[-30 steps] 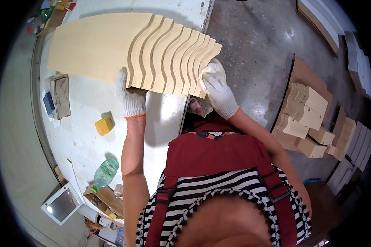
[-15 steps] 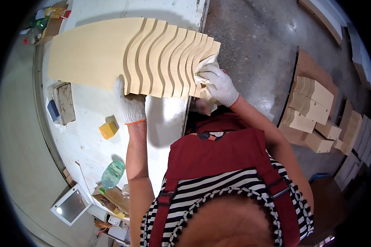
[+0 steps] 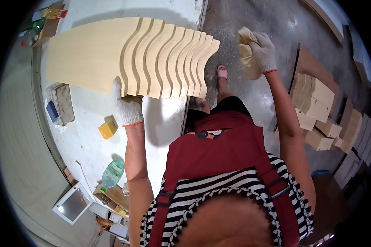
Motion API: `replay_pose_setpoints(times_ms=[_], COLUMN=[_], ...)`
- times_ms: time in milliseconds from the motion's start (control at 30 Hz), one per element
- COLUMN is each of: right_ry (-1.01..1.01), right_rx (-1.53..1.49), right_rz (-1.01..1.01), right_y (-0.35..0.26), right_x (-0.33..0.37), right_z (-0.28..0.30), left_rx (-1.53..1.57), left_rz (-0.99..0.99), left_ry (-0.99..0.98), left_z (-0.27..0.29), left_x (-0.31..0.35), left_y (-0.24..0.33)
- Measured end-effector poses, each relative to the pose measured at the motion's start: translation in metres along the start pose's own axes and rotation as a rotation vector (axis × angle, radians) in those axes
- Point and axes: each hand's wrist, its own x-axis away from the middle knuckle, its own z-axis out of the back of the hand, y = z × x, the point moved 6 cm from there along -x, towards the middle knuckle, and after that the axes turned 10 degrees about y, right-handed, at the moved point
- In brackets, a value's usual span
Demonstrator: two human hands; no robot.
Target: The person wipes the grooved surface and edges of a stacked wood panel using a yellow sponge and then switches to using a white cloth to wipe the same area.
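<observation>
A pale wooden panel (image 3: 86, 53) with several wavy, stepped ridges at its right end is held above the white table. My left hand (image 3: 127, 105), in a white knitted glove with an orange cuff, grips its near edge; the thumb lies on top and the other fingers are hidden underneath. Out to the right, apart from the panel and over the floor, my gloved right hand (image 3: 264, 52) is closed on a crumpled cream cloth (image 3: 248, 57).
On the white table (image 3: 90, 154) are a yellow block (image 3: 107, 129), a green plastic bottle (image 3: 112, 175) and a worn block (image 3: 65, 105) beside a blue one (image 3: 52, 111). Similar wavy wooden pieces (image 3: 313, 96) are stacked on cardboard at the right, above the grey floor.
My right hand has left the panel's right end and swung out to the right with the cloth. The panel and my left hand have shifted slightly left.
</observation>
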Motion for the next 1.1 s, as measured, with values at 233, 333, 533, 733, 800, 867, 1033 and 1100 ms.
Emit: replay_pose_setpoints(times_ms=[233,333,533,733,800,867,1033,1100], right_ry=[-0.085,0.051,0.106,-0.023,0.032,0.026,-0.319,-0.482], right_rx=[-0.327,-0.340,-0.135,-0.193,-0.229,-0.278,-0.469,-0.605], right_rz=[0.119,0.139,0.233,0.216,0.314,0.351,0.236,0.287], right_y=[-0.077,-0.089,-0.103,-0.110,-0.102,-0.108,-0.110,-0.085], right_x=[0.031,0.051,0.098,0.121,0.133,0.150,0.169,0.196], right_z=[-0.090,-0.093,-0.076,-0.063,-0.067,-0.063,-0.035,-0.033], left_rx=[0.015,0.027,0.010,0.031,0.021,-0.004,0.004,0.007], left_rz=[-0.005,-0.035,-0.042,-0.019,-0.019,-0.006,0.023,0.019], left_ry=[-0.001,-0.029,0.003,0.014,0.008,-0.014,0.025,0.027], left_z=[-0.007,-0.003,-0.008,-0.002,-0.004,-0.007,-0.001,-0.005], left_x=[0.001,-0.001,0.005,-0.004,-0.004,-0.003,-0.004,-0.009], left_y=[0.002,0.002,0.004,0.000,0.001,-0.001,-0.002,-0.004])
